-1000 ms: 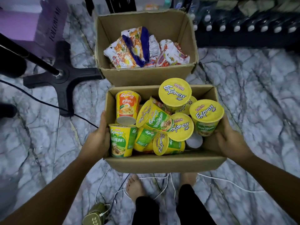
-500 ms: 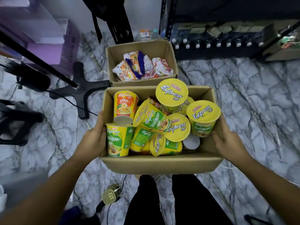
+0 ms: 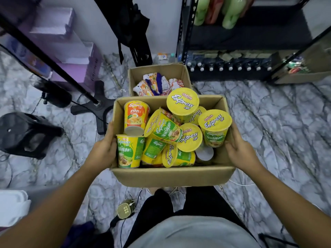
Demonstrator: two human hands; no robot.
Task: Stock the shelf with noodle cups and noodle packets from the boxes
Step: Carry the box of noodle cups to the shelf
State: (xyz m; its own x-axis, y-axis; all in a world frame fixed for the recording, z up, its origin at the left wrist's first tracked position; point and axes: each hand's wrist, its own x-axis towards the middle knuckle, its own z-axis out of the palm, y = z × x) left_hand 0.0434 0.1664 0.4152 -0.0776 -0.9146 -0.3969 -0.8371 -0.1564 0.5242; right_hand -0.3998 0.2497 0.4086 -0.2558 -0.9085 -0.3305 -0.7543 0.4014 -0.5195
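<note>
Holding the cardboard box (image 3: 172, 173) of noodle cups (image 3: 182, 104) above the floor (image 3: 268, 122), grasping its side walls with the fingers (image 3: 108, 129) of left hand (image 3: 103, 151) and right hand (image 3: 240, 153).

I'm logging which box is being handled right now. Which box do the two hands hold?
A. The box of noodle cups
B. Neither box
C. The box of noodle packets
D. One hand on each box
A: the left hand and right hand hold opposite sides of the noodle cup box, while the packet box sits untouched beyond it on the floor.
</note>
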